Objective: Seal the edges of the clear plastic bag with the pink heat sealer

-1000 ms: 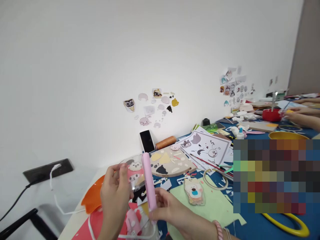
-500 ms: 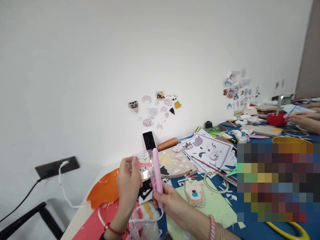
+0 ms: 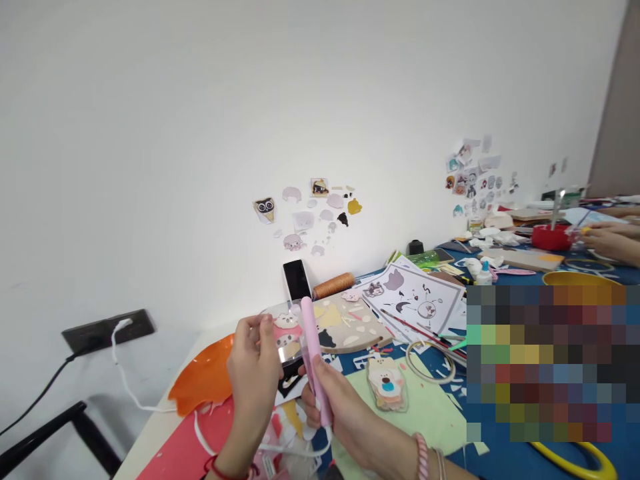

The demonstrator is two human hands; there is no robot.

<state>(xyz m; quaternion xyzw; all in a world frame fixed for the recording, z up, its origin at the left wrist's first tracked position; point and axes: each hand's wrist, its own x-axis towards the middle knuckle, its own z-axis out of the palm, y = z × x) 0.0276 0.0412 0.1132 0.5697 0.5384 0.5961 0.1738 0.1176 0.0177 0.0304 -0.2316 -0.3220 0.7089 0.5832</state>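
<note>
My left hand [image 3: 253, 360] pinches the left edge of a clear plastic piece [image 3: 295, 317] with small pink and white cartoon figures inside. My right hand [image 3: 333, 390] is wrapped round a slim pink corded tool [image 3: 311, 333], which looks like a mini hair straightener. It stands nearly upright against the right edge of the plastic piece; whether its jaws are closed on that edge I cannot tell. A white cord [image 3: 300, 452] runs from its lower end. Right of my right hand, a finished-looking bear figure in clear plastic [image 3: 387, 385] lies on pale green paper [image 3: 435, 417].
Behind my hands are a board with cut pieces [image 3: 357, 327], a phone [image 3: 297, 280] against the wall, and a brown thread spool [image 3: 334, 285]. An orange dish [image 3: 203, 373] is at left, a tape roll [image 3: 430, 362] at right. A co-worker's hands [image 3: 613, 239] are at far right.
The pink tool has tilted a little, its top shifting slightly left, and my right hand's grip has moved up it. My left hand still holds the plastic piece. The view has shifted slightly.
</note>
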